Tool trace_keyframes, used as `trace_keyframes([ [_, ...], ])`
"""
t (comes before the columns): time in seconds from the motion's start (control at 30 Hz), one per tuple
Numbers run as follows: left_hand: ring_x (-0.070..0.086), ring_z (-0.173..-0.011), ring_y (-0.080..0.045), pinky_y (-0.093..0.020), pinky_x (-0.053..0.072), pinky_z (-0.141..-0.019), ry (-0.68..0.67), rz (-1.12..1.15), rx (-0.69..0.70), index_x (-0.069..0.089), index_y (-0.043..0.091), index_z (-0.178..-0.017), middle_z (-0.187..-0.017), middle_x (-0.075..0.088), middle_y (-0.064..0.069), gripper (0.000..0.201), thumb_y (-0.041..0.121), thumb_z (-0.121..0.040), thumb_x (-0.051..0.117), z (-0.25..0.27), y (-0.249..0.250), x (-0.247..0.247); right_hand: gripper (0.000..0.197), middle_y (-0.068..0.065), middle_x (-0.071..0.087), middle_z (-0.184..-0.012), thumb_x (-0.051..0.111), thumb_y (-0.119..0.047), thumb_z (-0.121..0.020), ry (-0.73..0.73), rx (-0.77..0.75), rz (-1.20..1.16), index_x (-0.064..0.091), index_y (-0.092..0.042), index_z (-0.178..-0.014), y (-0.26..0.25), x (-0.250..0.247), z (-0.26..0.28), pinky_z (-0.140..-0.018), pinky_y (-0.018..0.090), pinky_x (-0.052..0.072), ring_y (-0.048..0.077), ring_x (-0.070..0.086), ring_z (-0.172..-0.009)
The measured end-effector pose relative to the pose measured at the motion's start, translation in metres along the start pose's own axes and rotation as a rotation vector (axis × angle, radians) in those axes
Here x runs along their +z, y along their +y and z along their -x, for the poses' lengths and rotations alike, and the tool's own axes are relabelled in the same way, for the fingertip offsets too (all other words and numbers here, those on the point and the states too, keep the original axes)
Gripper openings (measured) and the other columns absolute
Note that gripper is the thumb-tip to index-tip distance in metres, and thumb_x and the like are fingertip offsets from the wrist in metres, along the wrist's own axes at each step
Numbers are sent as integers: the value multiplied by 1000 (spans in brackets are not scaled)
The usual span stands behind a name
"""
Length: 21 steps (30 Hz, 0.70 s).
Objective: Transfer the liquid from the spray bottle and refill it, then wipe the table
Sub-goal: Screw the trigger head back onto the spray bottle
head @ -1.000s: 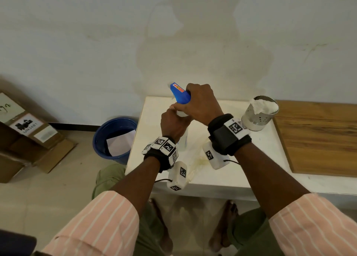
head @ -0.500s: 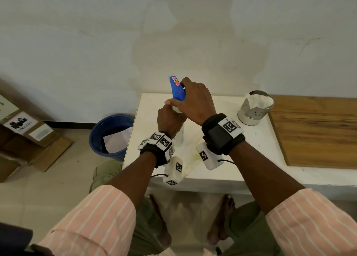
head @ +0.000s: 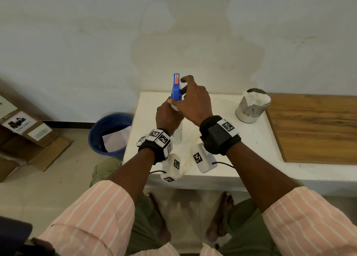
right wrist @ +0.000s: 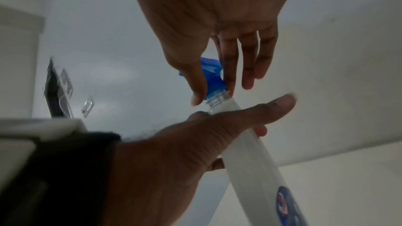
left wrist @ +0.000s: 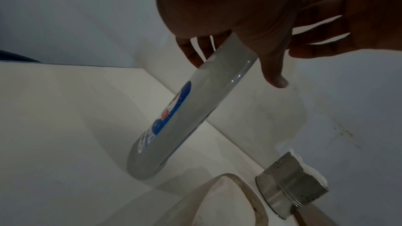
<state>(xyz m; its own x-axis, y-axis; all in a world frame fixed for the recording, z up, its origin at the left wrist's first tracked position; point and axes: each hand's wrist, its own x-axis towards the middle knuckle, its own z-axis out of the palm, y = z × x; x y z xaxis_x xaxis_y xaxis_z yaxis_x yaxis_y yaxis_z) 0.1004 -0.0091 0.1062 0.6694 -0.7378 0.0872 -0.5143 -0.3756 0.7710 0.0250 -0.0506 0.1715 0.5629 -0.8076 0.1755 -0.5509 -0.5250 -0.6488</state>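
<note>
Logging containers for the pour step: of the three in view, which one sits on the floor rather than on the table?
The blue bucket, left of the table. The spray bottle and the steel canister both stand on the tabletop.

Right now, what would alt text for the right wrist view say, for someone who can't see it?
A right hand pinches the blue sprayer at the neck of a white bottle, which the left hand grips below. Pale wall behind.

- Cardboard box (head: 25,128) on the floor: a white label reads "UN3481".
- Spray bottle (left wrist: 174,118): blue and red label, its lettering too blurred to read.
</note>
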Motion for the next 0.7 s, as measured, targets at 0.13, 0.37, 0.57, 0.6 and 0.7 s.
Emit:
trace_keyframes([
  [0.13, 52, -73, -18, -24, 40, -71, 4, 62, -29, 54, -1, -108, -80, 55, -4, 28, 22, -91, 58, 3, 0, 1, 77, 4, 67, -101, 72, -60, -70, 66, -6, 118, 44, -13, -123, 1, 1, 4, -80, 33, 49, 22, 62, -90],
  [0.37, 53, -69, -18, -19, 37, -62, 16, 35, 8, 58, 2, -98, -73, 55, -2, 18, 19, -92, 55, 5, 2, 0, 50, -3, 66, -94, 73, -58, -71, 79, 144, -42, 61, -15, -94, 6, 5, 6, -68, 25, 38, 15, 58, -81],
  [0.57, 52, -70, -17, -21, 37, -65, 27, -22, 2, 58, 2, -101, -77, 58, -4, 22, 22, -92, 55, 4, 0, 0, 52, 0, 66, -107, 72, -53, -76, 33, 109, -175, 62, -14, -110, 4, 12, 8, -83, 30, 50, 13, 57, -87],
  [0.6, 52, -71, -16, -21, 37, -67, 33, -34, 9, 59, 2, -102, -78, 59, -4, 22, 22, -93, 55, 4, 0, 1, 49, 0, 67, -108, 72, -50, -77, 36, 114, -187, 64, -15, -111, 4, 13, 8, -86, 30, 50, 12, 57, -87],
  [0.7, 53, -70, -18, -23, 39, -70, 34, 11, 24, 59, 0, -98, -75, 56, -3, 19, 18, -93, 54, 7, 2, 1, 45, -2, 69, -96, 75, -51, -74, 82, 146, -171, 65, -16, -100, 5, 11, 5, -69, 22, 42, 12, 57, -79],
])
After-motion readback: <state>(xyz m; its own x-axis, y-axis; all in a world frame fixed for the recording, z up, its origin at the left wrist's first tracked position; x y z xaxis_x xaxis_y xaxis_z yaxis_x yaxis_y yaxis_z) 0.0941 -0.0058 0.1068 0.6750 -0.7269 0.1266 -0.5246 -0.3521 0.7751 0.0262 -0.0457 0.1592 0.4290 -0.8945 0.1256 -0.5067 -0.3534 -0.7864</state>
